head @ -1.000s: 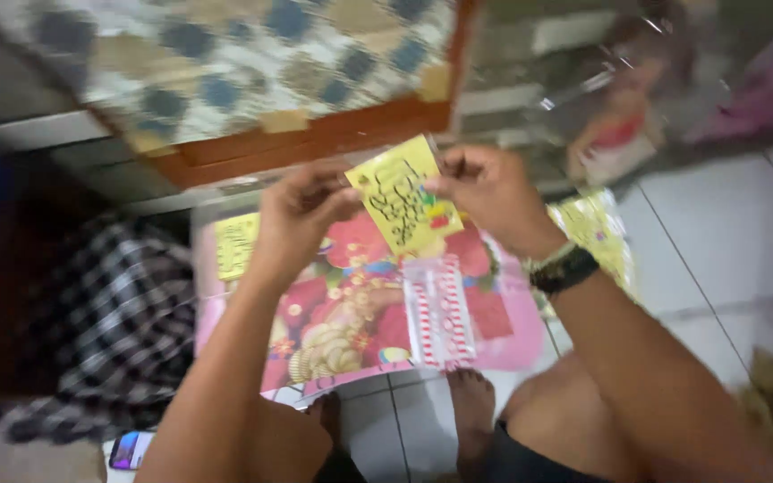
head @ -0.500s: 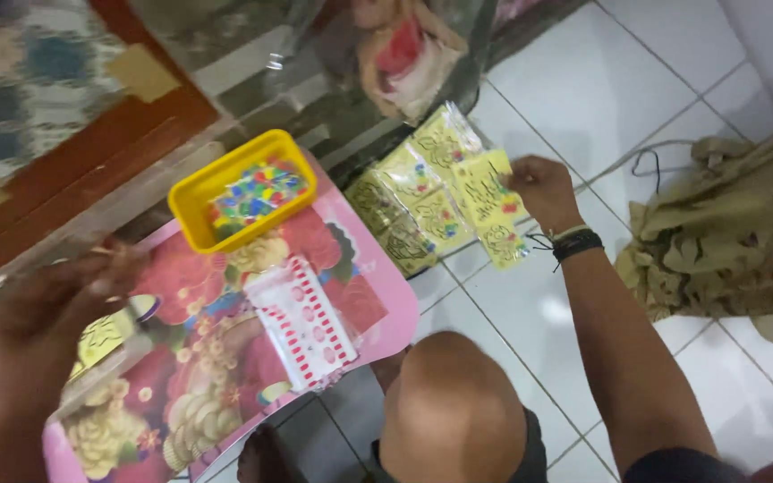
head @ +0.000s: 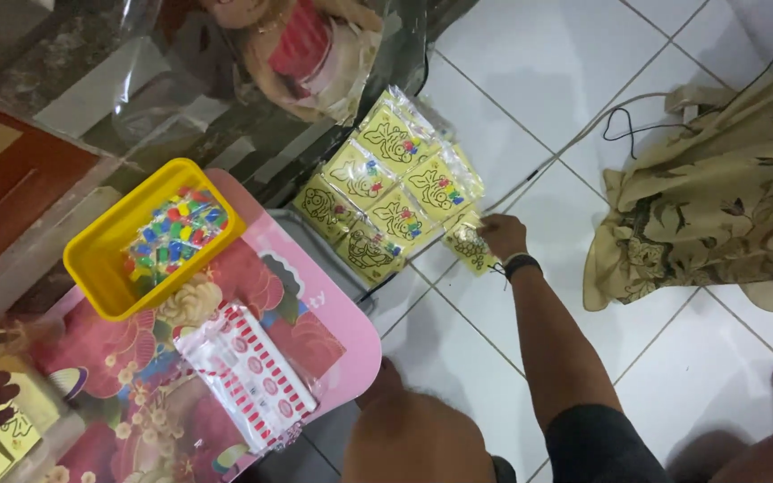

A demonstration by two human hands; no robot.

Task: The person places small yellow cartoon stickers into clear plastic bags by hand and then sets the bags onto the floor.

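The white tiled floor carries everything here. A pink flowered board lies flat on it at the lower left, with a yellow tray of coloured bits and a red-and-white striped packet resting on top. Just beside the board, a spread of yellow picture cards in clear sleeves lies on the tiles, overlapping one another. To the right, well apart, a crumpled olive cloth sits on the floor, a dark cord trailing near it.

White glossy floor tiles with dark grout fill the room; wooden furniture edge at nine o'clock, crumpled olive patterned cloth at three o'clock
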